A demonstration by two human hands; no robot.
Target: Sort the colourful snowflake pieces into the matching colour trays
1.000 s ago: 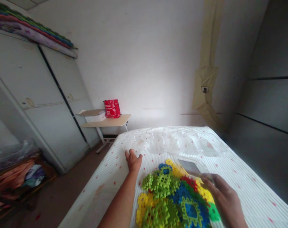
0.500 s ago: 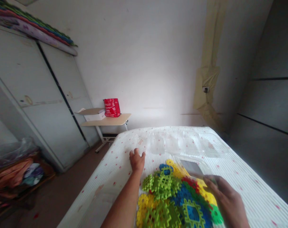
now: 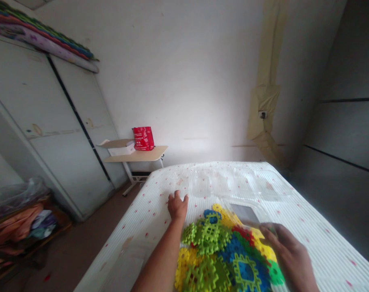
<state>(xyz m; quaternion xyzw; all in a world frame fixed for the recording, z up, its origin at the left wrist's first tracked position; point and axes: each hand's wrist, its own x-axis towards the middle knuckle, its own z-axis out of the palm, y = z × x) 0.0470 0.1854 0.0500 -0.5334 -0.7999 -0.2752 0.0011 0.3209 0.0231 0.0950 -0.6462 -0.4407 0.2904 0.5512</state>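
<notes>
My left hand (image 3: 177, 207) is open, palm down, fingers spread on the white spotted tablecloth (image 3: 160, 190). Beside its forearm lies a heap of plastic building pieces: square green pieces with toothed edges (image 3: 210, 233), blue pieces (image 3: 233, 249), yellow pieces (image 3: 182, 259) and red pieces (image 3: 243, 233). My right hand (image 3: 290, 249) is closed at the heap's right side, thumb and fingers drawn together near yellow pieces. What it holds, if anything, is blurred. Just beyond it is a clear plastic container (image 3: 263, 213) with a grey rectangle (image 3: 245, 213).
Clear plastic trays (image 3: 233, 182) lie along the far part of the table. Another clear plastic thing (image 3: 126, 259) is at the near left. Past the table stands a small desk (image 3: 154, 153) with a red bag (image 3: 143, 138) and a white box (image 3: 121, 149).
My left hand has shifted very slightly right, along with a small movement of the view. My right hand stays almost where it was, and the heap looks the same.
</notes>
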